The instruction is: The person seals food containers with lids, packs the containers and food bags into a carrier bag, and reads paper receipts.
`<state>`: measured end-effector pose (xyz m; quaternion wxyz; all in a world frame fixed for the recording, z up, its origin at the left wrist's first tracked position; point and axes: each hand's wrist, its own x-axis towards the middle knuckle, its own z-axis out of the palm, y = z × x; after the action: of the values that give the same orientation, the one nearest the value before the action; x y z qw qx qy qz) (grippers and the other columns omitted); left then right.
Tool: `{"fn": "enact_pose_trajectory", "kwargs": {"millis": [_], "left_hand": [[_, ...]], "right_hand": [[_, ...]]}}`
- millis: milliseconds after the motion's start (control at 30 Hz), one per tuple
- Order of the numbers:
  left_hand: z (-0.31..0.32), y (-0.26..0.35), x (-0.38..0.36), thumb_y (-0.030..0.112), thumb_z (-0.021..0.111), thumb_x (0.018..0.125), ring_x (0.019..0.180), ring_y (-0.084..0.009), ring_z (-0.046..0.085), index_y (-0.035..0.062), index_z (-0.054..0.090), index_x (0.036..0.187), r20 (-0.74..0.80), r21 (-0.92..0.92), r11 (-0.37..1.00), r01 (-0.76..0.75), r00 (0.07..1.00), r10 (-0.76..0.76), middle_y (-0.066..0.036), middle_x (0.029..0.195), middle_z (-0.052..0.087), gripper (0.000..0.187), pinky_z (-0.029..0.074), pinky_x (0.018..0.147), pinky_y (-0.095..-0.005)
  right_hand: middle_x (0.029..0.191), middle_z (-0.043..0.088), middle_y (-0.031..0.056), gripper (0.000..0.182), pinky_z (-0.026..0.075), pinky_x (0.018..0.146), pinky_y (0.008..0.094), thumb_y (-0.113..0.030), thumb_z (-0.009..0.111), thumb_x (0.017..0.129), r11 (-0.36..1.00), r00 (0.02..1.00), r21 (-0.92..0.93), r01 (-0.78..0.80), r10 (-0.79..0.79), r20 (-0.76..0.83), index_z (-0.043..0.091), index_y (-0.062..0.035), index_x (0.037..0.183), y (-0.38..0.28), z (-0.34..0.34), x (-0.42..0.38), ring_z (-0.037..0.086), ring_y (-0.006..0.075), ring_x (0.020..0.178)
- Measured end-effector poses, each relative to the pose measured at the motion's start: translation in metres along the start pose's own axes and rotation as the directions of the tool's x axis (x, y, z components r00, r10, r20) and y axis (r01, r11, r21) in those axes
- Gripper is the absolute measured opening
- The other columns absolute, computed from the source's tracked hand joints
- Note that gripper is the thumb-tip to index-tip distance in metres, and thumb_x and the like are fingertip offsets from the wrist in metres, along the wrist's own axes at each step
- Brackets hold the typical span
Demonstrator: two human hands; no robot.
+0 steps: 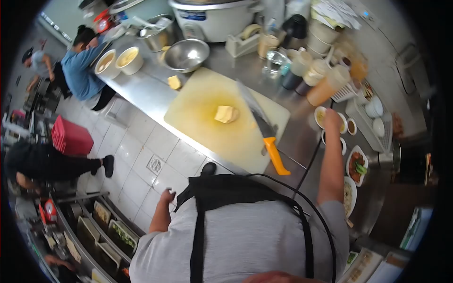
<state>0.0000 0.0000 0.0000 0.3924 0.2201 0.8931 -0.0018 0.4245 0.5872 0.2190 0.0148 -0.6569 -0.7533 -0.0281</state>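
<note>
Steel counter point(141, 92) in a tiled kitchen; right hand point(331, 119) seemingly touching small dishes point(322, 117).

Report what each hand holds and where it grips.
Left hand hangs free, holding nothing. Right hand rests over small sauce dishes; any grip cannot be told.

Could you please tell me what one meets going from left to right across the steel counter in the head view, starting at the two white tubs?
Two white round tubs → shiny steel mixing bowl → pale yellow block on the cutting board → orange-handled knife → right hand at small white sauce dishes.
</note>
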Motion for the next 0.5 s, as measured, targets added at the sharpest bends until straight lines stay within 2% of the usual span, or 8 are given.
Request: {"fn": "enact_pose_trajectory", "kwargs": {"millis": [67, 133, 200, 267, 333, 433, 467, 500], "left_hand": [[-0.044, 0.02, 0.009, 0.031, 0.057, 0.07, 0.097, -0.0332, 0.049, 0.0028, 0.046, 0.107, -0.191, -0.097, 0.995, -0.04, 0.981, 0.021, -0.021, 0.102, 0.051, 0.048, 0.039, 0.082, -0.0365], [-0.091, 0.031, 0.036, 0.027, 0.055, 0.072, 0.09, -0.0323, 0.052, 0.0016, 0.047, 0.104, -0.381, -0.135, 0.987, -0.086, 0.924, 0.029, -0.021, 0.094, 0.055, 0.042, 0.041, 0.077, -0.0369], [-0.144, 0.044, 0.061, 0.02, 0.053, 0.072, 0.085, -0.0303, 0.054, 0.0008, 0.047, 0.104, -0.589, -0.23, 0.928, -0.294, 0.801, 0.108, -0.02, 0.095, 0.054, 0.038, 0.043, 0.073, -0.036], [-0.211, 0.082, 0.065, 0.015, 0.05, 0.074, 0.079, -0.026, 0.054, -0.0002, 0.047, 0.102, -0.778, -0.286, 0.852, -0.438, 0.625, 0.061, -0.018, 0.089, 0.054, 0.032, 0.044, 0.068, -0.0315], [-0.27, 0.111, 0.079, 0.011, 0.047, 0.076, 0.079, -0.0214, 0.052, -0.0001, 0.047, 0.102, -0.825, -0.374, 0.718, -0.587, 0.564, 0.031, -0.014, 0.088, 0.054, 0.028, 0.043, 0.066, -0.0279], [-0.329, 0.135, 0.14, 0.008, 0.044, 0.078, 0.081, -0.0192, 0.051, 0.0002, 0.047, 0.104, -0.912, -0.22, 0.516, -0.828, 0.362, 0.193, -0.013, 0.09, 0.053, 0.027, 0.042, 0.069, -0.0269], [-0.346, 0.154, 0.136, 0.007, 0.043, 0.079, 0.086, -0.0192, 0.05, -0.0002, 0.045, 0.106, -0.885, -0.231, 0.516, -0.825, 0.399, 0.241, -0.014, 0.095, 0.051, 0.028, 0.04, 0.075, -0.0276], [-0.352, 0.166, 0.147, 0.008, 0.043, 0.079, 0.091, -0.0205, 0.049, -0.0004, 0.044, 0.107, -0.877, -0.219, 0.496, -0.841, 0.392, 0.277, -0.014, 0.1, 0.05, 0.03, 0.038, 0.08, -0.0286]], "right_hand": [[0.088, 0.059, 0.0131, 0.023, 0.044, 0.07, 0.0409, -0.023, 0.042, 0.077, 0.986, 0.984, -0.086, -0.145, 0.153, 0.095, 0.059, -0.0091, 0.086, -0.009, -0.029, -0.012, 0.055, 0.0292, 0.085], [0.086, 0.058, 0.0159, 0.026, 0.043, 0.069, 0.0423, -0.025, 0.043, 0.077, 0.978, 0.985, -0.118, -0.172, 0.175, 0.013, 0.059, -0.0063, 0.082, -0.017, -0.058, -0.039, 0.055, 0.0323, 0.083], [0.082, 0.056, 0.0202, 0.03, 0.041, 0.066, 0.0441, -0.028, 0.043, 0.076, 0.985, 0.985, 0.132, -0.114, 0.129, -0.111, 0.058, -0.0017, 0.079, 0.012, -0.047, -0.054, 0.053, 0.0364, 0.078], [0.077, 0.054, 0.0231, 0.033, 0.038, 0.065, 0.0458, -0.03, 0.044, 0.077, 0.99, 0.988, 0.107, -0.088, 0.1, -0.114, 0.056, 0.0009, 0.075, 0.042, -0.033, -0.075, 0.05, 0.0403, 0.075], [0.068, 0.053, 0.0219, 0.031, 0.038, 0.059, 0.0427, -0.027, 0.046, 0.078, 0.96, 0.937, 0.245, -0.138, 0.207, -0.283, 0.052, 0.0022, 0.069, 0.034, -0.04, -0.126, 0.051, 0.036, 0.064], [0.061, 0.05, 0.0191, 0.028, 0.037, 0.053, 0.0373, -0.023, 0.051, 0.078, 0.828, 0.867, 0.448, -0.336, 0.458, -0.196, 0.049, 0.0022, 0.065, 0.012, -0.038, -0.216, 0.047, 0.0279, 0.055], [0.058, 0.048, 0.0164, 0.025, 0.036, 0.05, 0.0332, -0.02, 0.053, 0.077, 0.836, 0.841, 0.465, -0.293, 0.456, -0.291, 0.047, 0.0015, 0.065, -0.005, -0.031, -0.249, 0.044, 0.02, 0.052], [0.06, 0.05, 0.0149, 0.022, 0.037, 0.051, 0.0329, -0.019, 0.052, 0.077, 0.813, 0.849, 0.486, -0.322, 0.475, -0.233, 0.049, 0.0004, 0.067, -0.02, -0.023, -0.284, 0.046, 0.0191, 0.053]]}}
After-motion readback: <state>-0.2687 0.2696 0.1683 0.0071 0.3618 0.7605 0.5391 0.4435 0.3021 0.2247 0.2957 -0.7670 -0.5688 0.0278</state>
